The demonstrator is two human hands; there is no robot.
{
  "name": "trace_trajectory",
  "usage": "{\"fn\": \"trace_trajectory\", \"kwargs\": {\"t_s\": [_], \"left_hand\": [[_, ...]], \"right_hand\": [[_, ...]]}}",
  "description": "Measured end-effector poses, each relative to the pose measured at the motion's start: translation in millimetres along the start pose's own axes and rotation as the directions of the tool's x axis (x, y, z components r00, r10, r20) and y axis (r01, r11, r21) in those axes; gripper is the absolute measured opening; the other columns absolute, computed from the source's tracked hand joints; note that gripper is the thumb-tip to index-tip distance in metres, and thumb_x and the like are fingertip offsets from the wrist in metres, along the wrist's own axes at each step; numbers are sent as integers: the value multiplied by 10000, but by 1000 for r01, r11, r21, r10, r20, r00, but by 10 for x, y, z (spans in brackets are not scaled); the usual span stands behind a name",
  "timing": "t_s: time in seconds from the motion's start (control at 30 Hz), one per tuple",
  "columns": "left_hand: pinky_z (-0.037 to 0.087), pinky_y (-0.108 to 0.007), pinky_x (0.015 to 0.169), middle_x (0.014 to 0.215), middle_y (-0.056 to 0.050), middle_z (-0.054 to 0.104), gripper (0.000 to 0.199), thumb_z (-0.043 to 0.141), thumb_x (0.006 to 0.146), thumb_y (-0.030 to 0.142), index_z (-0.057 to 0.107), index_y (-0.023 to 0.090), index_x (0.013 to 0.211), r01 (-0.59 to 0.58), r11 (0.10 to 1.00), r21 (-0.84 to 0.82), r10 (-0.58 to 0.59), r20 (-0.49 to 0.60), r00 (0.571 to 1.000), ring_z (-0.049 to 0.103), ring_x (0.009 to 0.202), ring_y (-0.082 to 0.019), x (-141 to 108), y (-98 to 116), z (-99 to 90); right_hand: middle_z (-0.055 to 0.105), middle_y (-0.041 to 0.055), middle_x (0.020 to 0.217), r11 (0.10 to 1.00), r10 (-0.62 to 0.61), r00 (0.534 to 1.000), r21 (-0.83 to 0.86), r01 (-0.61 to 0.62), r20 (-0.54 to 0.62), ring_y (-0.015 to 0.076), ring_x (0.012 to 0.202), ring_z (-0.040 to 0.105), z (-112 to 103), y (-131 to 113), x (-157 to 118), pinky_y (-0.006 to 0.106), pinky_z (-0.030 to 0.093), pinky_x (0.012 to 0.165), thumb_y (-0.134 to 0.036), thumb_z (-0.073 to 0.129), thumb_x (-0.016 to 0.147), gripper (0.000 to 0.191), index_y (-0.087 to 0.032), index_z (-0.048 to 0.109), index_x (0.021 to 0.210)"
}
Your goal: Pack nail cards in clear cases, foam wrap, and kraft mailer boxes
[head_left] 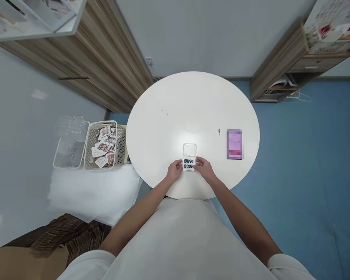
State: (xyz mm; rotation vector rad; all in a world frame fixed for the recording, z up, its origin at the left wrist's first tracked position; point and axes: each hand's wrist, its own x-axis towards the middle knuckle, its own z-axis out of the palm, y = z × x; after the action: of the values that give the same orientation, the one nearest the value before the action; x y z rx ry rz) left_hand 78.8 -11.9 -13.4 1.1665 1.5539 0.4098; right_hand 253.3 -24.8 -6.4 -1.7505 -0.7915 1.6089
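Observation:
On the white round table [163, 116], near its front edge, lies a small clear plastic case [189, 170] with its lid [189, 149] swung up and back. Two rows of dark green, glossy pieces that look like press-on nails [188, 161] fill it. My left hand [174, 171] has its curled fingers against the case's left side. At the right side my right hand [204, 169] pinches the edge, fingertips at the upper and lower right corners. Both hands hold the case between them.
A phone with a pixelated pink screen [235, 144] lies on the table's right, a small brown mark [219, 131] beside it. Left stand a perforated basket [121, 144] of packaged cards and a clear bin [68, 153]. Cardboard [32, 260] is stacked lower left; wooden cabinets [111, 58] stand behind.

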Motion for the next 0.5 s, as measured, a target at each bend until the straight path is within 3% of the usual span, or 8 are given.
{"fn": "trace_trajectory", "kwargs": {"t_s": [0.17, 0.33, 0.5], "left_hand": [[488, -282, 708, 1050, -78, 570, 318, 543, 729, 162, 540, 179, 1047, 16, 975, -221, 1, 78, 997, 579, 791, -116, -134, 39, -177], [492, -291, 721, 930, -70, 621, 350, 624, 707, 234, 521, 184, 1039, 49, 913, -405, 37, 202, 979, 596, 822, -132, -342, 100, -434], [490, -278, 715, 903, -57, 621, 367, 698, 650, 242, 561, 187, 986, 55, 860, -507, 107, 284, 953, 597, 785, -118, -549, 77, -670]], "right_hand": [[581, 80, 1062, 996, -47, 997, 77, 52, -63, 160, 856, 584, 86, -78, -185, 328, 482, 757, -239, 639, 603, 443, -185, 571, 1038], [612, 65, 974, 981, -84, 990, 166, 102, -113, 165, 854, 587, 208, -156, -426, 319, 479, 744, -349, 629, 643, 388, -194, 583, 996], [629, 52, 995, 949, -89, 995, 306, 73, 37, 155, 857, 603, 366, -265, -619, 297, 487, 743, -407, 582, 705, 334, -220, 580, 981]]}}
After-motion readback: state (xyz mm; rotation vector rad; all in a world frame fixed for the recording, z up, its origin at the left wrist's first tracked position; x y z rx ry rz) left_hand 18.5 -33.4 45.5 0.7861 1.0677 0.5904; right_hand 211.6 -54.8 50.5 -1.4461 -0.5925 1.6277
